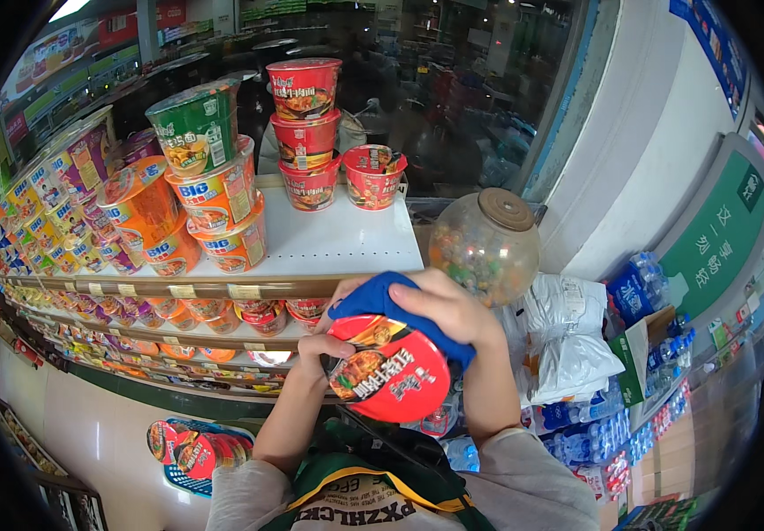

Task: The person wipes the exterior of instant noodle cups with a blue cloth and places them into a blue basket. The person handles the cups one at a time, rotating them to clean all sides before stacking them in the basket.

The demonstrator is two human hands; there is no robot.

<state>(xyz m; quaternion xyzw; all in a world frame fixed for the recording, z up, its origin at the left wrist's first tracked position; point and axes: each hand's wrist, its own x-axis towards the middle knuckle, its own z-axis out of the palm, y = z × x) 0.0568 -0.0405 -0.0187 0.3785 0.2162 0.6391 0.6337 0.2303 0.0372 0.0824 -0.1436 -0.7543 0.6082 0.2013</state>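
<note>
Close to my chest is a red instant noodle cup (pixel 402 378), tilted so its printed lid faces me. My left hand (pixel 323 348) grips it at the left rim, thumb over the lid's edge. A blue cloth (pixel 382 299) lies against the cup's far side, pinched under my right hand (pixel 438 305). Beyond my hands is the white top shelf (pixel 335 239). Toward its back stands a stack of red noodle cups (pixel 305 139), with a single red cup (pixel 375 176) to its right.
Orange noodle cups (pixel 222 219) and a green one (pixel 193 129) stand stacked on the left. A round jar of sweets (pixel 485 249) stands right of the shelf. White plastic bags (pixel 568 338) and bottled water packs (pixel 584 431) lie farther right. A blue basket (pixel 189 481) with red cups sits on the floor.
</note>
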